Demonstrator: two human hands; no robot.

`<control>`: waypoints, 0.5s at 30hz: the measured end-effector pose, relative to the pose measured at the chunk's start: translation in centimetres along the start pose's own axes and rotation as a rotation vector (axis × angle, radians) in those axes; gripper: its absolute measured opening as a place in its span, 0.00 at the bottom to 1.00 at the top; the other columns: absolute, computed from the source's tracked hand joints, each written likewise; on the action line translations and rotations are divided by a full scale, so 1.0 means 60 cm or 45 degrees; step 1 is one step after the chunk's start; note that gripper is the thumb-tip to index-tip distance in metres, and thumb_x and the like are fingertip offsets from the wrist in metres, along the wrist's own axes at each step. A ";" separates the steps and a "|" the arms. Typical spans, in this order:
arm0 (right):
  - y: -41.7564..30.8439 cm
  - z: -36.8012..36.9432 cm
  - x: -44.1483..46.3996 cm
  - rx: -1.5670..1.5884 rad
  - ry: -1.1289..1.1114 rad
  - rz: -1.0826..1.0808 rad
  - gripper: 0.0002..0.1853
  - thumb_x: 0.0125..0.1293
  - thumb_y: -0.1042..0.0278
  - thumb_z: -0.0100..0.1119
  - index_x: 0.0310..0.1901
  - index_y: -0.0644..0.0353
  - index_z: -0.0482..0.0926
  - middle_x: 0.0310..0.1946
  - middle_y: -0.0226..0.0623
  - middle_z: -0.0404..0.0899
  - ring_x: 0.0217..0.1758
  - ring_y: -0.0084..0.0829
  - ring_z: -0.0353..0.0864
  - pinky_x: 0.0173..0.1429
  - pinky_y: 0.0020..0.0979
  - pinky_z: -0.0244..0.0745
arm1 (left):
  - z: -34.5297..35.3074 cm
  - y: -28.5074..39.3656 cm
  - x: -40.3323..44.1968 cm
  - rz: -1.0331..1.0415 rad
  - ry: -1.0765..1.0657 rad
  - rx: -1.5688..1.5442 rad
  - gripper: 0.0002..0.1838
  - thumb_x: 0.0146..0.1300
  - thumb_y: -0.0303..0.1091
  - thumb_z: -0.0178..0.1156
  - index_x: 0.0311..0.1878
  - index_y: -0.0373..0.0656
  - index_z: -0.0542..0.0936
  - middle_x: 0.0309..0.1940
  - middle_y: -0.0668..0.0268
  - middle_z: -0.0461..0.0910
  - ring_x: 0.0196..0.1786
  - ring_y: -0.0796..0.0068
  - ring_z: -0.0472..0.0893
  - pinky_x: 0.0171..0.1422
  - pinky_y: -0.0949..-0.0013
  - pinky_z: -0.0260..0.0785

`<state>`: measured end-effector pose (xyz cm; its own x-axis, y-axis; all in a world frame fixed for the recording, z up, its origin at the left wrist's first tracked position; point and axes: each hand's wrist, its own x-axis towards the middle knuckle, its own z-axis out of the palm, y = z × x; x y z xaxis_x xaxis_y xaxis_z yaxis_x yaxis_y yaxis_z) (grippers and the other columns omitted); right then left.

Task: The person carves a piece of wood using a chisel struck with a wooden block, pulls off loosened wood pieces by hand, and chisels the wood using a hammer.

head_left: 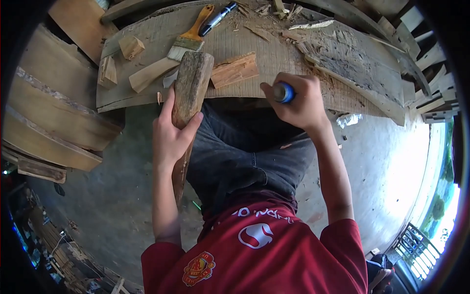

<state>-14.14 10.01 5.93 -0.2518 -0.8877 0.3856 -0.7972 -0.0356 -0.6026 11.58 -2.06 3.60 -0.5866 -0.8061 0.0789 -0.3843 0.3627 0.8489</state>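
My left hand (pixel 177 130) is wrapped round a long, weathered piece of wood (pixel 193 81). Its broad end rests over or just above the bench edge, and its narrower part runs back under my forearm. At the bench's near edge, my right hand (pixel 301 100) is closed round a tool handle with a blue rim and a grey round end (pixel 283 92); the rest of the tool is hidden by the fist. Between the hands lies a reddish wood block (pixel 235 70). A paler wood block (pixel 152 74) sits left of the long piece.
The plank bench (pixel 274 59) carries a paintbrush (pixel 193 34), a black-and-silver marker (pixel 218 18), small offcuts (pixel 131 47) and wood chips. A rough slab (pixel 352 88) lies at right. Large boards (pixel 54 117) are stacked on the left above a concrete floor (pixel 107 196).
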 end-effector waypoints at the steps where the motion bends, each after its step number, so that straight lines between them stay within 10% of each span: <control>1: -0.009 -0.011 0.006 0.075 0.017 0.008 0.09 0.57 0.70 0.69 0.26 0.60 0.78 0.14 0.36 0.71 0.17 0.28 0.75 0.24 0.29 0.68 | 0.002 -0.002 0.004 -0.004 0.006 0.003 0.41 0.58 0.39 0.70 0.72 0.35 0.64 0.55 0.49 0.81 0.59 0.58 0.82 0.63 0.63 0.71; 8: -0.038 -0.055 0.044 1.396 0.386 -0.063 0.07 0.56 0.75 0.66 0.28 0.65 0.75 0.22 0.30 0.75 0.25 0.19 0.72 0.27 0.23 0.66 | 0.019 0.000 0.023 -0.059 -0.063 0.174 0.43 0.58 0.45 0.67 0.72 0.35 0.63 0.52 0.45 0.82 0.56 0.48 0.82 0.60 0.58 0.73; 15: -0.038 -0.028 0.061 1.183 0.339 -0.258 0.13 0.55 0.81 0.64 0.19 0.64 0.69 0.16 0.28 0.68 0.19 0.19 0.66 0.26 0.23 0.62 | 0.034 0.001 0.027 -0.027 -0.065 0.127 0.43 0.58 0.45 0.67 0.72 0.33 0.63 0.51 0.44 0.82 0.56 0.47 0.82 0.60 0.58 0.74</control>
<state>-14.16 7.64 9.91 -0.3643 -0.6968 0.6178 -0.1195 -0.6230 -0.7731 9.18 -2.39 2.69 -0.6123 -0.7899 0.0324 -0.4645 0.3926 0.7938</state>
